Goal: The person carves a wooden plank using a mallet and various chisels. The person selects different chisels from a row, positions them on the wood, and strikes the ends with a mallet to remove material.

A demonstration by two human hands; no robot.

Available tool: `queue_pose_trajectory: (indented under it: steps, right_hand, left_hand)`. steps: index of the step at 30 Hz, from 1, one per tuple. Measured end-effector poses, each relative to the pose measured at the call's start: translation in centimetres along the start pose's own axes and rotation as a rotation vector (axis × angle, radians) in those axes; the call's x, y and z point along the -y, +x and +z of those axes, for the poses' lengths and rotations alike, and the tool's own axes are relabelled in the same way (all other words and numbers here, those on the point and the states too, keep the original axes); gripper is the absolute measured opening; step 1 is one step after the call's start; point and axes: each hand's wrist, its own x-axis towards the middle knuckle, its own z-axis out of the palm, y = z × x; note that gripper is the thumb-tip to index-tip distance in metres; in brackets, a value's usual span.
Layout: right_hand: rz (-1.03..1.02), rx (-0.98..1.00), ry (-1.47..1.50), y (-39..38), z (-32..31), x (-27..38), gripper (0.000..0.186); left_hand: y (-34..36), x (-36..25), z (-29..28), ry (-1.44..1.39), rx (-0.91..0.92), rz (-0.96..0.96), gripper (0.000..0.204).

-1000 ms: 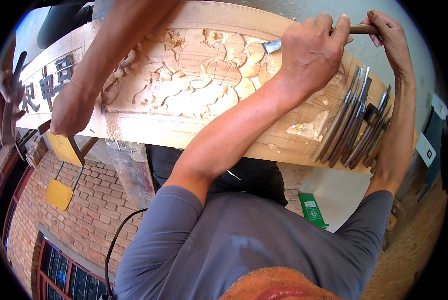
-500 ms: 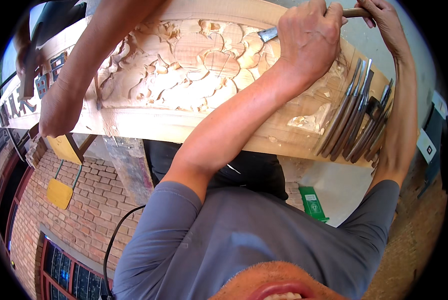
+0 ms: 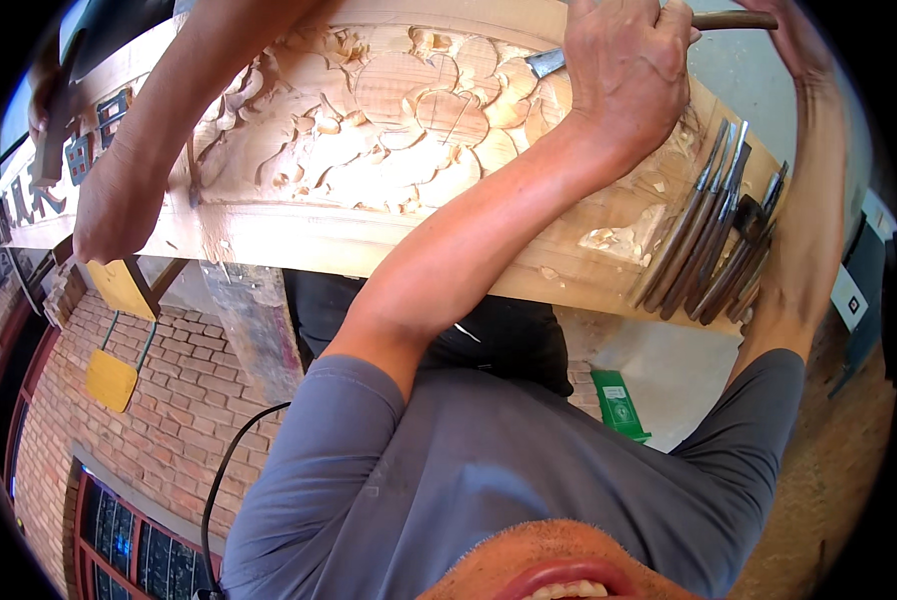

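A carved wooden board (image 3: pixel 299 232) is stretching left to right before me. Over its far right part a chisel (image 3: pixel 734 19) is lying with its long axis left to right, blade leftward. My left hand (image 3: pixel 629 80), nearer the blade, is closing firmly round it, forearm slanting across. My right hand (image 3: pixel 804 45) is hanging beside the handle's end, finger opening unclear.

The person's left hand (image 3: pixel 631 75) grips a chisel (image 3: pixel 731 20) over a carved wooden panel (image 3: pixel 379 90), the blurred right hand (image 3: pixel 802 42) near its far end; more carving tools (image 3: pixel 704 220) lie alongside.
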Motion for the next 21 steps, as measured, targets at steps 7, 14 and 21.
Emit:
queue_pose_trajectory:
  steps: [7, 14, 21]
  right_hand:
    - [0.015, 0.129, -0.099, 0.7, 0.2, -1.2, 0.109]
    - [0.075, 0.132, -0.086, 1.6, -0.4, -2.4, 0.108]
    - [0.264, 0.162, -0.036, 1.5, 1.7, -1.4, 0.108]
  left_hand:
    - [0.1, 0.2, -0.5, 0.034, 0.004, -0.065, 0.014]
    - [0.2, 0.3, -0.5, 0.006, -0.021, -0.086, 0.010]
    - [-0.5, -0.1, -0.9, -0.006, -0.043, -0.115, 0.009]
